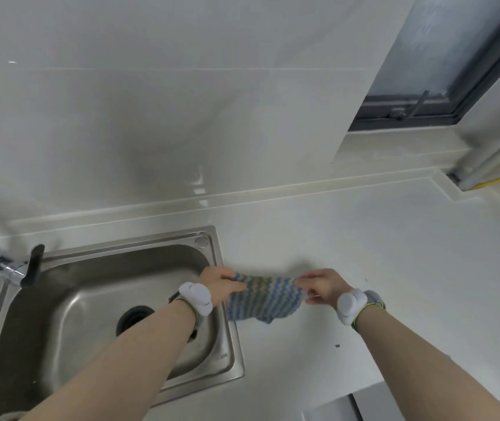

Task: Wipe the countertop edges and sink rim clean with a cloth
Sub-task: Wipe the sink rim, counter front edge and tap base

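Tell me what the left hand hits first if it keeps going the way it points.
Likely nothing soon: the left hand, gripping the cloth, points over bare counter toward the back ledge. Depth is unclear.

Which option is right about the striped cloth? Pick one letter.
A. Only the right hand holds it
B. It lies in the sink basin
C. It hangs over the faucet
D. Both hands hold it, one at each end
D: the left hand and the right hand each pinch an end of the striped cloth, stretched beside the sink's right rim.
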A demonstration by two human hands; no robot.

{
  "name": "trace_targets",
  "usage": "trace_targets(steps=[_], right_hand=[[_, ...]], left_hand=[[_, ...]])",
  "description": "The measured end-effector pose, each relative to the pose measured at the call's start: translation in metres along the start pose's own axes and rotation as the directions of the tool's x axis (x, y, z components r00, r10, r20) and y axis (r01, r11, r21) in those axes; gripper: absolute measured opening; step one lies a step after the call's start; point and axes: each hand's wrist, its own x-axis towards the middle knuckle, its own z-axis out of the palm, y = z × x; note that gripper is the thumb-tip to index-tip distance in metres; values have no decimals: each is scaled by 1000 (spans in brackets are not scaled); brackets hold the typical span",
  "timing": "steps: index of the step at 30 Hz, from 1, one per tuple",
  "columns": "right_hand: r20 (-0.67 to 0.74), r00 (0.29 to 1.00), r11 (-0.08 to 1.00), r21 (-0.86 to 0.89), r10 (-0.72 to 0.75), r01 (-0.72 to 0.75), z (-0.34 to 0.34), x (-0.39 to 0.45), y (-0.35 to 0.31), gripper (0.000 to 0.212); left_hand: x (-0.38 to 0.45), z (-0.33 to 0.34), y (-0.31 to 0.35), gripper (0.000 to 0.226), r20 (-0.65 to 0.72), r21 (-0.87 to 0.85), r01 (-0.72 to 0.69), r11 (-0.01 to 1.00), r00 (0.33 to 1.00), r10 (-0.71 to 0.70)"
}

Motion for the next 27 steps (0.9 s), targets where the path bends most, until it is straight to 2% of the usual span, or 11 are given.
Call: trace_targets(steps=[3, 5, 6, 7, 9, 11, 13, 17, 22, 25, 27], right_hand=[[-167, 985, 998, -48, -47, 40, 6, 14, -2, 16], [-250, 965, 994, -92, -76, 55, 14, 21, 4, 32], [-294, 945, 968, -240, -146, 75, 17, 21, 8, 38], [-301, 919, 894, -436, -255, 105, 19, 20, 14, 37], [-161, 861, 676, -693, -483, 250, 26, 16, 26, 31], [73, 830, 506, -762, -552, 404, 36, 15, 35, 38], [242, 834, 369, -810, -496, 455, 44, 20, 46, 44], [319, 890, 155, -911, -325, 383, 44, 19, 35, 36], [307, 950, 13, -951, -57, 308, 55, 3, -3, 31], [272, 962, -180, -946, 14, 270, 66, -23, -15, 34], [253, 967, -166, -955, -21, 246, 63, -32, -16, 34]], left_hand=[[12, 12, 4, 15, -95, -23, -3, 1000, 995, 1], [23, 21, 7, 18, -124, 150, 38, 988, 992, -19], [26, 28, 6, 38, -170, 268, 75, 960, 985, -29], [24, 34, 6, 32, -177, 374, 62, 925, 984, 5], [18, 48, 3, 31, -80, 562, -143, 815, 971, 225], [19, 61, -5, 37, 193, 684, -405, 606, 903, 385], [23, 68, -15, 49, 394, 771, -493, 403, 867, 305], [23, 67, -12, 55, 411, 867, -427, 255, 904, 118], [25, 63, -9, 36, 377, 916, -335, 222, 906, -191], [24, 45, -25, 57, 324, 932, -285, 221, 932, -161], [20, 37, -30, 63, 340, 925, -296, 238, 925, -173]])
